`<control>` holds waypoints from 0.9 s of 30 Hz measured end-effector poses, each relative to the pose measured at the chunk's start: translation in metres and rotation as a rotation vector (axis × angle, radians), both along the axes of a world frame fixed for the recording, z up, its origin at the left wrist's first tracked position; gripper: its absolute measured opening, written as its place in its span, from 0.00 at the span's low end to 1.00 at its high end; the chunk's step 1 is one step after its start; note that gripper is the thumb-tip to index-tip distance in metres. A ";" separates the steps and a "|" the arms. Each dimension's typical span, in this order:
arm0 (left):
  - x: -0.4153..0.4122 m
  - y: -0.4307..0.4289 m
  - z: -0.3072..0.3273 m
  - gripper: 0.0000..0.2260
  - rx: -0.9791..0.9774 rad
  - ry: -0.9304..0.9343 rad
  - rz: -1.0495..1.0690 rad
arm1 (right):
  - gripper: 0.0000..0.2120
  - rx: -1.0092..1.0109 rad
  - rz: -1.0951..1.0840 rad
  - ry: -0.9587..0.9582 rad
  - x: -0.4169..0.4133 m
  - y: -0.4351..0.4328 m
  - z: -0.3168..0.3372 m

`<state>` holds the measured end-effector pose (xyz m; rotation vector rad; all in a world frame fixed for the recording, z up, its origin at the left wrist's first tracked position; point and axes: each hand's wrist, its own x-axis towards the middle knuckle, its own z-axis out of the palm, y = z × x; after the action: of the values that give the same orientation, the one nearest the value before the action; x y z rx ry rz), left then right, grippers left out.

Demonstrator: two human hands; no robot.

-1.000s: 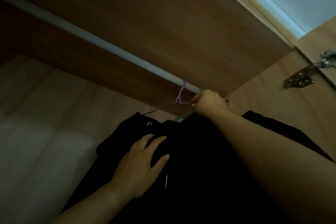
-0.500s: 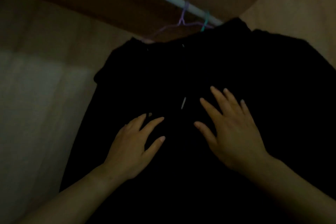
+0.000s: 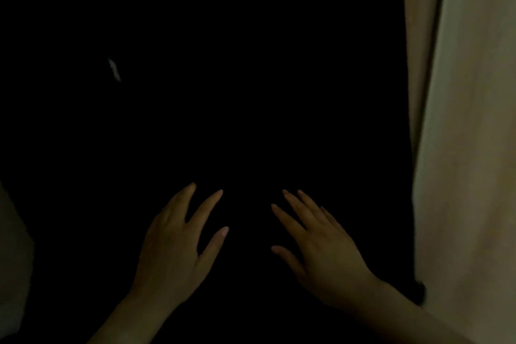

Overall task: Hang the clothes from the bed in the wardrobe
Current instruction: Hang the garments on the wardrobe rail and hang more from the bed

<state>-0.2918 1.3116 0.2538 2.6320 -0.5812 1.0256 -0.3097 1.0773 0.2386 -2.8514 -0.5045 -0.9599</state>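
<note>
A black garment (image 3: 251, 78) hangs inside the dark wardrobe and fills most of the view. A small pale drawstring tip (image 3: 114, 70) shows on it at the upper left. My left hand (image 3: 176, 243) lies flat against the cloth low in the middle, fingers spread. My right hand (image 3: 321, 246) lies flat beside it, fingers also apart. Neither hand grips anything. The rail and the hangers are out of view above.
The wardrobe's pale wooden side panel (image 3: 469, 148) runs down the right edge, close to the garment. A faint lighter patch of the wardrobe wall (image 3: 14, 260) shows at the lower left. Everything else is too dark to tell.
My right hand left the hanger at the rail and came down onto the garment. Both hands slid lower along the cloth, and my view dropped so the rail and hangers went out of sight.
</note>
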 end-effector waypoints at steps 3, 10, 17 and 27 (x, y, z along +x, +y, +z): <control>-0.030 -0.026 -0.064 0.26 0.007 0.100 0.005 | 0.29 0.055 -0.039 0.187 -0.047 -0.016 -0.059; -0.104 -0.081 -0.177 0.27 -0.026 0.440 -0.216 | 0.30 0.174 -0.275 0.428 -0.171 -0.045 -0.150; -0.182 -0.153 -0.229 0.28 0.153 0.643 -0.508 | 0.30 0.409 -0.554 0.540 -0.293 -0.091 -0.193; -0.332 -0.314 -0.261 0.34 0.398 0.821 -0.818 | 0.35 0.664 -0.967 0.587 -0.500 -0.188 -0.241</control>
<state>-0.6238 0.9977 -0.0075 2.3680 -1.5163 -0.4222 -0.8094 0.8895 -0.0021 -2.4400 1.0968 -0.1807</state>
